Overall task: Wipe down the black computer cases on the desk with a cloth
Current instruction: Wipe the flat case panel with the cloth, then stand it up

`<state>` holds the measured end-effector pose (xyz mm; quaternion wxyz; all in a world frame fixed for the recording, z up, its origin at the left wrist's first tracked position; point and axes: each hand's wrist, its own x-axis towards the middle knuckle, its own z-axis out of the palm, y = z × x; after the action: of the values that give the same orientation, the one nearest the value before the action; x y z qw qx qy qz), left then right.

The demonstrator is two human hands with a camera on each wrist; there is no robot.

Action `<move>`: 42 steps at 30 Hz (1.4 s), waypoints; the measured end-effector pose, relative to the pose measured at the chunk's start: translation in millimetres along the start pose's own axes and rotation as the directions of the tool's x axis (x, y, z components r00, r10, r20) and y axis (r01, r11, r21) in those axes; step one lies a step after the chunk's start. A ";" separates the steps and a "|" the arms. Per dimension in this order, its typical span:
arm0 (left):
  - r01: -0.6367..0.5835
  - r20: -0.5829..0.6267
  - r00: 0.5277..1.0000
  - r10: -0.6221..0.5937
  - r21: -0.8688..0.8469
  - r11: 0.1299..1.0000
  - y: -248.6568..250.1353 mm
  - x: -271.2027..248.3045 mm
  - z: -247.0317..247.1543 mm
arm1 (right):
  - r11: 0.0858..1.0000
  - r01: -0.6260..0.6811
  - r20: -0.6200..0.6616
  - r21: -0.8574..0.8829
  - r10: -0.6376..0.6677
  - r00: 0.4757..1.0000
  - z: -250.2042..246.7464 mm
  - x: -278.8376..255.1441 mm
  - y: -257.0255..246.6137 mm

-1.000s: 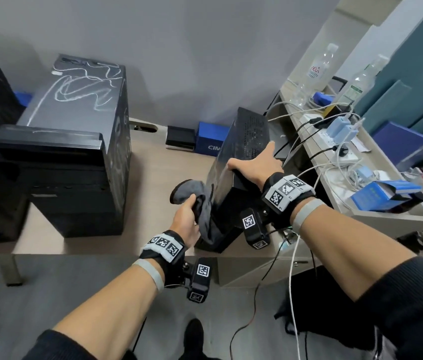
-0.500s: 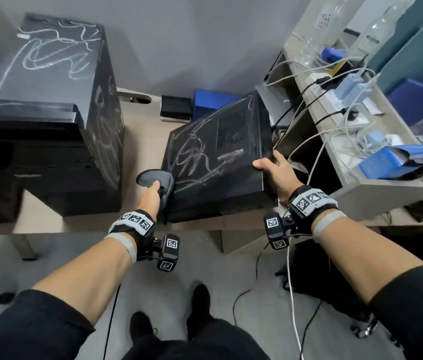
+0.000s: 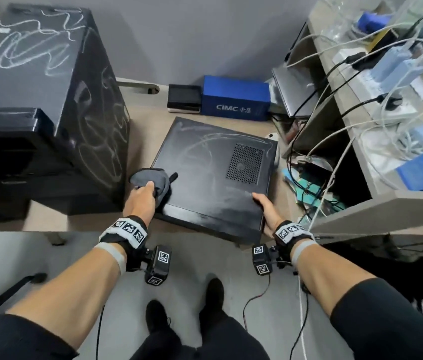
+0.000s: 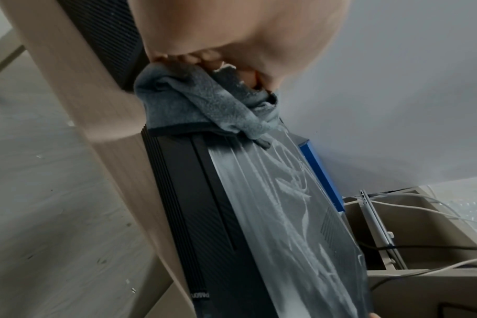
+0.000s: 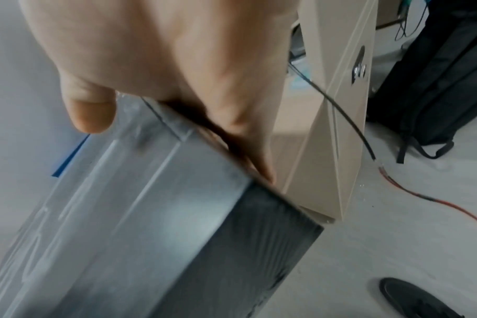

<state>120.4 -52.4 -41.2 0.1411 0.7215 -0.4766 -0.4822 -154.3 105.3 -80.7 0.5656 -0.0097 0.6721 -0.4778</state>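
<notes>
A flat computer case (image 3: 213,175) lies on the surface (image 3: 142,126) near its front edge, its near corner overhanging that edge. A tall computer case (image 3: 49,113) stands to its left, toward the left end. Behind the flat case, along the back edge, sit a small box (image 3: 184,97) and, to that one's right, a larger box (image 3: 236,98). A shelf (image 3: 348,203) with cables (image 3: 335,141) runs along the right side.

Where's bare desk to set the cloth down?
Bare strip between the tall case and the flat case, running back toward the wall. Also the front edge of the desk below the tall case. Right of the flat case it is crowded with cables and clutter.
</notes>
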 end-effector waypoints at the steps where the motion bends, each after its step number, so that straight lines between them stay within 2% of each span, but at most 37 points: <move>1: -0.002 -0.012 1.000 0.003 0.017 1.000 -2.3 -0.4 1.8 | 1.000 -0.004 0.002 0.002 0.004 1.000 -2.2 10.7 4.7; 4: 0.018 -0.062 0.998 -0.013 0.081 0.997 -5.1 -3.2 6.4 | 1.000 -0.003 0.019 0.006 0.003 1.000 -7.5 32.9 2.5; 7: 0.032 -0.090 0.996 -0.022 0.109 0.994 -3.5 -6.5 8.4 | 1.000 -0.021 0.044 -0.004 0.021 0.999 -0.9 32.7 -18.7; 9: 0.035 -0.103 0.994 -0.021 0.138 0.990 -5.7 -8.6 8.5 | 0.999 -0.012 0.052 -0.049 0.015 0.999 -7.7 56.8 -21.9; 11: 0.022 -0.138 0.990 -0.002 0.145 0.989 -5.5 -11.9 9.7 | 0.987 -0.024 0.007 -0.158 0.026 1.000 -25.2 100.9 -14.4; 13: -0.054 -0.229 0.971 0.074 0.090 0.994 1.5 -17.7 13.5 | 0.910 -0.081 -0.130 -0.407 0.031 0.991 -18.5 94.5 -28.5; 14: -0.123 -0.279 0.951 0.133 0.051 0.991 7.6 -19.9 15.6 | 0.827 -0.079 -0.224 -0.556 -0.058 0.973 -3.9 71.4 -44.3; 16: -0.274 -0.276 0.928 0.249 -0.057 0.960 22.1 -21.9 18.9 | 0.686 0.042 -0.279 -0.727 -0.350 0.894 21.9 35.7 -68.9; 17: -0.320 -0.235 0.929 0.286 -0.124 0.939 29.4 -23.1 19.4 | 0.628 0.166 -0.221 -0.760 -0.489 0.844 31.2 21.0 -79.6; 18: -0.330 -0.196 0.935 0.294 -0.186 0.925 37.0 -25.4 18.1 | 0.577 0.306 -0.100 -0.757 -0.566 0.819 41.3 11.5 -86.3; 19: -0.321 -0.162 0.944 0.286 -0.263 0.910 45.1 -28.0 15.9 | 0.545 0.428 0.071 -0.722 -0.556 0.828 53.2 -0.7 -92.1; 20: -0.293 -0.111 0.956 0.271 -0.351 0.889 53.3 -29.8 13.5 | 0.554 0.506 0.255 -0.662 -0.468 0.846 65.5 -12.1 -95.1; 21: -0.253 -0.033 0.964 0.265 -0.429 0.867 60.1 -31.3 11.7 | 0.588 0.530 0.405 -0.612 -0.343 0.848 77.7 -22.3 -94.6; 22: -0.204 0.065 0.961 0.270 -0.494 0.845 66.9 -34.9 10.7 | 0.601 0.544 0.513 -0.586 -0.246 0.823 89.5 -32.7 -93.2; 24: -0.114 0.232 0.928 0.293 -0.570 0.814 80.6 -46.9 7.3 | 0.614 0.575 0.609 -0.541 -0.186 0.771 109.5 -47.6 -91.3; 26: -0.082 0.288 0.908 0.304 -0.590 0.803 86.3 -50.7 3.8 | 0.613 0.590 0.597 -0.526 -0.228 0.769 121.8 -51.5 -90.1; 28: -0.082 0.283 0.906 0.315 -0.612 0.787 87.5 -48.6 -1.6 | 0.600 0.593 0.511 -0.537 -0.329 0.795 123.6 -50.0 -92.4; 31: -0.129 0.187 0.940 0.285 -0.578 0.806 81.0 -36.4 -9.8 | 0.734 0.544 0.333 -0.407 -0.435 0.836 113.5 -47.8 -96.7; 32: -0.141 0.145 0.956 0.256 -0.538 0.831 74.4 -29.5 -12.5 | 0.758 0.535 0.265 -0.372 -0.466 0.844 107.8 -46.1 -98.9; 33: -0.157 0.087 0.970 0.228 -0.494 0.855 64.9 -19.5 -13.9 | 0.745 0.536 0.193 -0.397 -0.503 0.843 100.5 -41.3 -100.4; 35: -0.177 -0.060 0.984 0.167 -0.396 0.901 40.1 4.7 -16.5 | 0.616 0.488 0.119 -0.619 -0.541 0.833 85.8 -31.2 -101.9; 37: -0.123 -0.129 0.987 0.095 -0.232 0.965 17.3 23.7 -16.7 | 0.443 0.349 0.111 -0.826 -0.478 0.871 72.5 -18.4 -96.9; 39: -0.044 -0.103 0.994 0.034 -0.095 0.995 0.2 35.9 -14.7 | 0.326 0.263 0.122 -0.908 -0.395 0.910 64.0 -12.5 -86.7; 40: -0.019 -0.056 0.998 0.015 -0.061 0.998 -6.0 41.2 -14.5 | 0.266 0.258 0.139 -0.929 -0.394 0.909 62.3 -10.5 -81.6; 42: -0.013 0.078 0.997 0.016 -0.049 0.999 -17.7 50.7 -10.9 | 0.090 0.264 0.194 -0.960 -0.461 0.866 54.9 -5.9 -72.1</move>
<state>143.3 -88.0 -76.0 0.1433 0.6949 -0.4751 -0.5204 -147.9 34.7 -23.8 0.2387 -0.4904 0.8353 -0.0691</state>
